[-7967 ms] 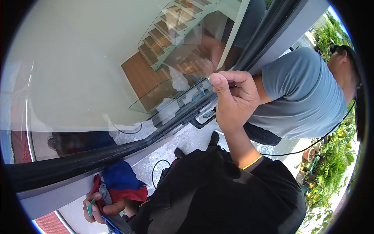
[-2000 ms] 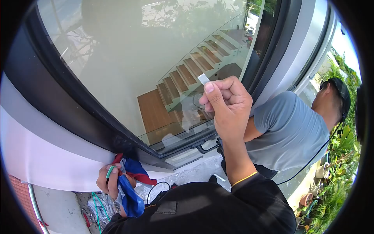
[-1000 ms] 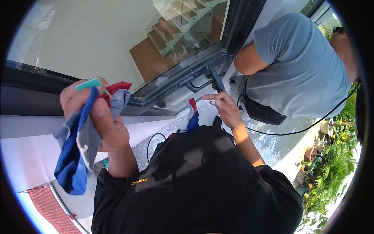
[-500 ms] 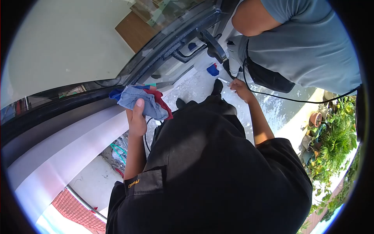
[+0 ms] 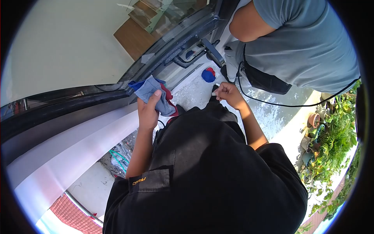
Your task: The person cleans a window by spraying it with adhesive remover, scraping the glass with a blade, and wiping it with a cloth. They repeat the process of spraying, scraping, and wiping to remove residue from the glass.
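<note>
My left hand point(image 5: 149, 111) is closed on a bundle of cloths point(image 5: 155, 94), grey-blue on top with dark blue and red parts beside it. The bundle is at the dark frame point(image 5: 113, 95) below the glass. My right hand point(image 5: 230, 94) is raised near the middle, its fingers pinched on a small pale object point(image 5: 214, 93) that is too small to identify. Beyond this hand, a blue and red item point(image 5: 208, 75) lies on the pale floor.
At the upper right a co-worker in a grey shirt point(image 5: 296, 50) stands close, with a black cable point(image 5: 280, 105) hanging across. A dark door handle point(image 5: 189, 60) juts from the frame. Plants point(image 5: 335, 134) and a pot point(image 5: 313, 119) line the right side.
My left hand has moved right with the cloths. My right hand has moved slightly left and its fingers are drawn together. The view has shifted a little.
</note>
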{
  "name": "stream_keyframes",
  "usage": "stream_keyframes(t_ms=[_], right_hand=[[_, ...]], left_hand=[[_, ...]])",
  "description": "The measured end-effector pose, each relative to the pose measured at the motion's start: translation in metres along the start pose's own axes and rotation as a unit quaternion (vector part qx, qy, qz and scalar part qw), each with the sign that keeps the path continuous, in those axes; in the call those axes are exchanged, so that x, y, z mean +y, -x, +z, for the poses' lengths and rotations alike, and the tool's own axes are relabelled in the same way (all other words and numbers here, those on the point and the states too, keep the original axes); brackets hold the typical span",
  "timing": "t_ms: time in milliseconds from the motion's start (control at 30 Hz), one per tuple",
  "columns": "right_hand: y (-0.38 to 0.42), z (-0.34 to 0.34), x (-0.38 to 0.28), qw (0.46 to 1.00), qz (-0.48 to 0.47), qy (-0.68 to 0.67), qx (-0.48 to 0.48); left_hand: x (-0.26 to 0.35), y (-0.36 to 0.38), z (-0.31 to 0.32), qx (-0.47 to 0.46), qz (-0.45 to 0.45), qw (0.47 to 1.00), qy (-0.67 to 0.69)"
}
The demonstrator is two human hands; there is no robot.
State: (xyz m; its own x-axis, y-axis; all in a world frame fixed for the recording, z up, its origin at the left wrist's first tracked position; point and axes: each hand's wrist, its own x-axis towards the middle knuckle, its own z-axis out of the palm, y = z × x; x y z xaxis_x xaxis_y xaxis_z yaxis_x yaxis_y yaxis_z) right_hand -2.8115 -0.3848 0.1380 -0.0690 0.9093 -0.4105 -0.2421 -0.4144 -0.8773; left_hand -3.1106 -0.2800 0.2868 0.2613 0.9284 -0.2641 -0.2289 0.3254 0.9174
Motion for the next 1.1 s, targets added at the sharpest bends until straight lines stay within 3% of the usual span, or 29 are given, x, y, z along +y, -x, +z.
stream_keyframes(t_ms=[100, 200, 267, 367, 467, 500, 567, 600, 633, 700, 733, 800, 967, 1033, 1100], right_hand=[[0.000, 0.020, -0.026, 0.995, -0.040, -0.070, 0.054], [-0.012, 0.022, -0.038, 0.981, -0.048, -0.168, 0.087], [-0.021, 0.016, -0.039, 0.968, -0.079, -0.226, 0.068], [-0.031, 0.014, -0.051, 0.975, -0.111, -0.165, 0.096], [-0.014, 0.047, -0.105, 0.950, -0.196, 0.138, 0.203], [-0.010, 0.053, -0.114, 0.916, -0.227, 0.237, 0.232], [-0.014, 0.055, -0.118, 0.885, -0.257, 0.274, 0.275], [-0.014, 0.057, -0.122, 0.880, -0.270, 0.264, 0.287], [-0.017, 0.055, -0.118, 0.877, -0.273, 0.257, 0.300], [-0.019, 0.054, -0.115, 0.877, -0.280, 0.240, 0.309], [-0.021, 0.056, -0.114, 0.887, -0.274, 0.215, 0.305], [-0.019, 0.059, -0.123, 0.893, -0.264, 0.237, 0.277], [-0.013, 0.059, -0.138, 0.897, -0.270, 0.252, 0.241], [-0.010, 0.049, -0.135, 0.903, -0.247, 0.255, 0.242], [-0.010, 0.036, -0.121, 0.906, -0.239, 0.247, 0.248]], left_hand=[[-0.004, -0.001, -0.009, -0.032, 0.010, 0.995, 0.091], [-0.010, -0.001, -0.017, -0.043, -0.051, 0.979, 0.191], [-0.013, 0.002, -0.011, -0.014, -0.039, 0.988, 0.148], [-0.008, 0.007, -0.005, -0.011, -0.041, 0.995, 0.090], [0.002, 0.014, -0.002, -0.029, -0.045, 0.997, 0.059], [0.007, 0.018, 0.001, -0.028, 0.007, 0.999, 0.037], [0.032, 0.025, 0.015, -0.029, 0.123, 0.992, -0.009], [0.064, 0.036, 0.026, -0.009, 0.258, 0.944, -0.207], [0.102, 0.045, 0.038, 0.027, 0.381, 0.836, -0.394], [0.155, 0.049, 0.053, 0.145, 0.600, 0.615, -0.492], [0.179, 0.046, 0.064, 0.251, 0.661, 0.506, -0.494], [0.225, 0.029, 0.090, 0.383, 0.706, 0.375, -0.462], [0.306, -0.025, 0.146, 0.407, 0.689, 0.336, -0.497], [0.294, -0.037, 0.196, 0.417, 0.636, 0.355, -0.543], [0.264, -0.057, 0.224, 0.369, 0.613, 0.358, -0.600]])
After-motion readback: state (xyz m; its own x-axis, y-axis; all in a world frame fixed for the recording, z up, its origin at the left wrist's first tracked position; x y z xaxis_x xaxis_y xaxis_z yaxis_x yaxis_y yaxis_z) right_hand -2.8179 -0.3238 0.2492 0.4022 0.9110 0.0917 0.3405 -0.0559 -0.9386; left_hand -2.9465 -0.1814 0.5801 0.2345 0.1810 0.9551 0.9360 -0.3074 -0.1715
